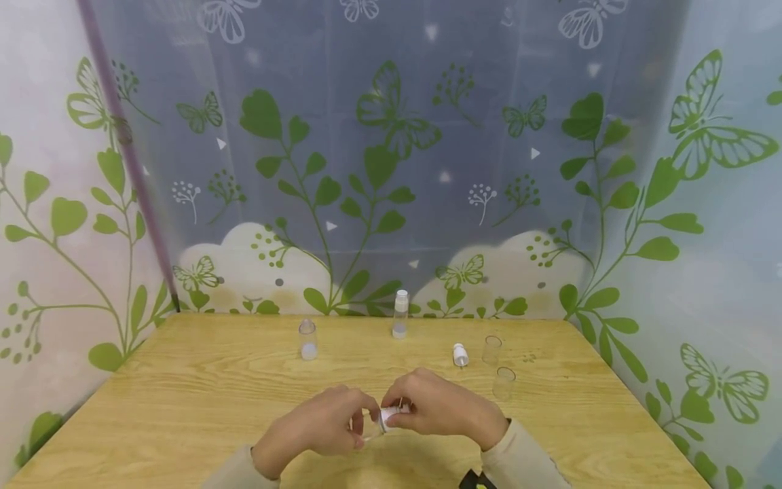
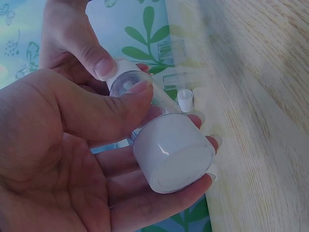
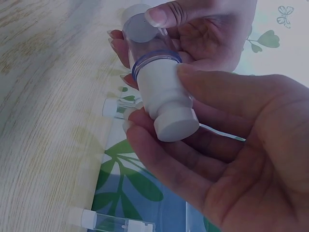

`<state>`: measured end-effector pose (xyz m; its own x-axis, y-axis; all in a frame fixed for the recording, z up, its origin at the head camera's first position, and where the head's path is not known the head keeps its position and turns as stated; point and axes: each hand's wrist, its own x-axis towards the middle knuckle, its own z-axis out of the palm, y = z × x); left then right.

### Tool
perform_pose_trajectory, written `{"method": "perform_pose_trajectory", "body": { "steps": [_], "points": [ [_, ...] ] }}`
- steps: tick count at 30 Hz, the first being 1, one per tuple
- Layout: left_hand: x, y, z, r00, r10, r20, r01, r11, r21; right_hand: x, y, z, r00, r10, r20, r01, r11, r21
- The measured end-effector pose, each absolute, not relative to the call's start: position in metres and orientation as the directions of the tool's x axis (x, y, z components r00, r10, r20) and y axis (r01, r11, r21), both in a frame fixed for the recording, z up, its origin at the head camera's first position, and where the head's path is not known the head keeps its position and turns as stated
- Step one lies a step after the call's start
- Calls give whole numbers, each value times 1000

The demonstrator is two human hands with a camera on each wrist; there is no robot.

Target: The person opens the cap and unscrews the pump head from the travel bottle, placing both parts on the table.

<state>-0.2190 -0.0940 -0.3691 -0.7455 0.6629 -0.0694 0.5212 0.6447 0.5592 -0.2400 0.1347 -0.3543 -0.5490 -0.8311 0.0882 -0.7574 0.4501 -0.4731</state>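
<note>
A clear pump bottle (image 1: 371,429) with a white base (image 2: 174,153) lies tilted between both hands. My left hand (image 1: 330,420) holds its transparent body, with the thumb across the side in the left wrist view. On the other end, my right hand (image 1: 442,406) grips the white pump head (image 3: 163,87) between thumb and fingers. The pump head meets the bottle at a clear, bluish-looking rim (image 3: 157,59) in the right wrist view. Whether it is fully seated I cannot tell.
On the wooden table (image 1: 214,387) a capped bottle (image 1: 308,341) stands back left, and another bottle with white top (image 1: 400,316) at the back middle. To the right are a loose white pump head (image 1: 460,355) and two clear caps, a farther cap (image 1: 491,351) and a nearer cap (image 1: 504,385).
</note>
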Motion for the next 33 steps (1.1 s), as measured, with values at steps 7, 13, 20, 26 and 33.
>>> {"method": "perform_pose_trajectory", "body": {
  "steps": [7, 13, 20, 26, 33],
  "points": [
    [-219, -94, -369, -746, 663, -66, 518, 639, 569, -241, 135, -354, -561, -825, 70, -751, 472, -461],
    [-219, -94, -369, -748, 660, -68, 513, 640, 572, -241, 135, -354, -566, -822, 65, -742, 473, -475],
    [-219, -94, -369, -755, 650, -88, 491, 649, 581, -242, 135, -355, -551, -828, 101, -758, 446, -476],
    [-219, -94, -368, -754, 651, -94, 486, 648, 586, -242, 134, -357, -560, -826, 56, -721, 454, -523],
    [-220, -94, -368, -756, 647, -103, 484, 658, 577, -240, 133, -357, -581, -814, -15, -677, 493, -547]
  ]
}}
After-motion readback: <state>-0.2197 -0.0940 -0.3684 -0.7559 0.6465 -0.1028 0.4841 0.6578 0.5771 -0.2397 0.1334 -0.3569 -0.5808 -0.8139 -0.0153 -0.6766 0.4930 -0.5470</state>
